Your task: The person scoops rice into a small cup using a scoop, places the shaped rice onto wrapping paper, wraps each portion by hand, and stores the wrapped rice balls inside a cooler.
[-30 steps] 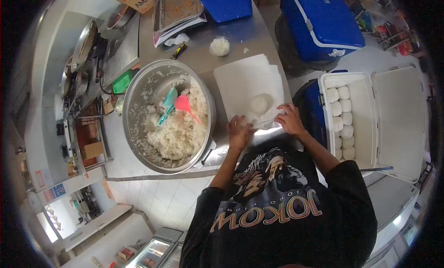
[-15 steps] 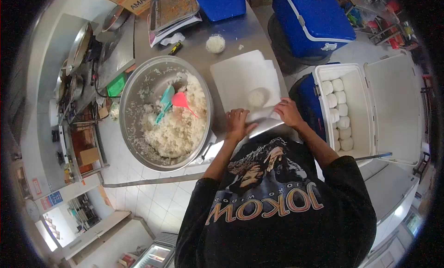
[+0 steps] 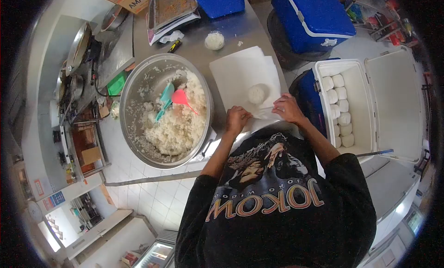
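A stack of white paper sheets (image 3: pixel 236 76) lies on the steel table, with a rounded mound of white rice (image 3: pixel 257 95) on it near the close edge. My left hand (image 3: pixel 237 119) is closed, its fingertips pinching the near left part of the paper. At the near right, my right hand (image 3: pixel 288 109) pinches the paper's edge between thumb and fingers. Between the two hands the sheet's near edge is lifted and creased. Left of the paper stands a big metal pot (image 3: pixel 127 124) of cooked rice (image 3: pixel 178 136), holding a teal scoop (image 3: pixel 165 99) and a pink scoop (image 3: pixel 181 99).
A small bowl of rice (image 3: pixel 214 41) and a yellow-black cutter (image 3: pixel 175 46) lie beyond the pot. Trays (image 3: pixel 173 9) and a blue cooler (image 3: pixel 219 4) stand at the back. On the right, an open cooler (image 3: pixel 365 106) holds several white wrapped bundles (image 3: pixel 341 105). A closed blue cooler (image 3: pixel 314 20) stands behind it.
My left hand's spread fingers have closed into a pinch on the paper. My right hand has moved slightly forward, and the paper's near edge now shows more creases.
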Action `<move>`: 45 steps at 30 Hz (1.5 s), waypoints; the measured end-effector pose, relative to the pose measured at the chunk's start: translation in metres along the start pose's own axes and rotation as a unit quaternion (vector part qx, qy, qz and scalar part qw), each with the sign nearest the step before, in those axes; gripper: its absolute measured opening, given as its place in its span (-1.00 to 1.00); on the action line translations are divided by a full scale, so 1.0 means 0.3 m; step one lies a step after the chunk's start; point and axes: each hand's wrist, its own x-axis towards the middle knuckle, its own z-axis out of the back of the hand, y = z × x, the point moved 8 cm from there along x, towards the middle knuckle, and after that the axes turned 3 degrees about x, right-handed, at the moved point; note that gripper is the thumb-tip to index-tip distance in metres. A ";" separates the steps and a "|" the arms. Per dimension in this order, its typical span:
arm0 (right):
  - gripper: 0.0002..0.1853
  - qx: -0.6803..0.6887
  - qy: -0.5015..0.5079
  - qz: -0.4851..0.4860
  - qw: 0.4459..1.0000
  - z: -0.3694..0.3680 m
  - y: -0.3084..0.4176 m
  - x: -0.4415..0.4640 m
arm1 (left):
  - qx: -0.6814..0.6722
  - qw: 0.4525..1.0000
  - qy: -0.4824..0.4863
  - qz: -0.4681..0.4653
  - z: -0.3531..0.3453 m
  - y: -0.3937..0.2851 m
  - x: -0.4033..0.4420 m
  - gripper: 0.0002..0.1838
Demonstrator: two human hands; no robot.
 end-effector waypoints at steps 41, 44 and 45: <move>-0.78 0.335 0.003 -0.083 0.939 0.015 -0.001 -0.017 | -0.240 0.926 -0.083 0.279 0.043 0.224 -0.145 -0.69; -0.81 0.135 0.040 -0.020 0.990 -0.050 -0.001 -0.065 | -0.165 0.961 -0.016 0.220 0.028 0.200 -0.156 -0.74; -0.80 0.088 0.062 -0.004 0.994 -0.064 -0.008 -0.078 | -0.150 0.967 0.017 0.207 0.011 0.204 -0.164 -0.75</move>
